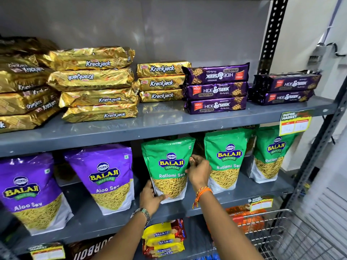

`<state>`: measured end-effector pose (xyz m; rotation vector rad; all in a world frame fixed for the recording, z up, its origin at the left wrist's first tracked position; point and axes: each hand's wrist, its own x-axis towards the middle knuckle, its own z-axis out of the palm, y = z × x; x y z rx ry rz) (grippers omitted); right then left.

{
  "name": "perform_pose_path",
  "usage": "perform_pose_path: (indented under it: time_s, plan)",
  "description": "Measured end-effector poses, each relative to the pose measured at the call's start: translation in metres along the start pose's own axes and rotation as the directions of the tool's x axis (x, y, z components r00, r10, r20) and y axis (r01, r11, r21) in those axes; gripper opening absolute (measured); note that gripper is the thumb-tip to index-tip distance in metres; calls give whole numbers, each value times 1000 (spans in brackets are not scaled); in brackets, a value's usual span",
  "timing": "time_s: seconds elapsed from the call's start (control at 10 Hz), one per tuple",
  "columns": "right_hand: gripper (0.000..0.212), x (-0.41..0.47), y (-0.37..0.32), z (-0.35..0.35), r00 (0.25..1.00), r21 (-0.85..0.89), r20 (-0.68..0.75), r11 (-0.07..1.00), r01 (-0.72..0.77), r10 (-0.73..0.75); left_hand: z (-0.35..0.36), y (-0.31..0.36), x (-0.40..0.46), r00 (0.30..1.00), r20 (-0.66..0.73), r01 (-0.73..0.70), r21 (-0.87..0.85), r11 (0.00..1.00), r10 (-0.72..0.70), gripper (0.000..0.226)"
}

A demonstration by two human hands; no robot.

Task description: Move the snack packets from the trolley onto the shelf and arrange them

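A green Balaji Ratlami Sev packet [167, 162] stands upright on the middle shelf [244, 192]. My left hand [150, 198] grips its lower left corner. My right hand [199, 171] pinches its right edge. Two more green Ratlami Sev packets [225, 158] [270, 156] stand to its right. Two purple Aloo Sev packets [107, 175] [32, 192] stand to its left. The wire trolley [293, 239] sits at the lower right, below my right forearm.
The top shelf [161, 122] carries stacks of gold Krackjack packs [93, 83] and purple Hide & Seek packs [216, 89]. Marie biscuit packs [163, 239] and orange packs [246, 218] lie on the bottom shelf. A perforated steel upright [272, 34] bounds the rack on the right.
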<state>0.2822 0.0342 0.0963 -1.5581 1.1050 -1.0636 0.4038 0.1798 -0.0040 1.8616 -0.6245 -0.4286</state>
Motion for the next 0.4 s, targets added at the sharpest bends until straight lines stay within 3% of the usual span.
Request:
perform_pose_path:
  time_s: [0.3,0.4]
  plan:
    - [13,-17,-9,-11,998,65,10,996,-67,66,-6,-12,10,997,60,-55,77,995,51,74]
    - [18,-42,-30,-33,994,177,-107,984,15,4,-21,30,-31,989,-56,-131,103,986,137,70]
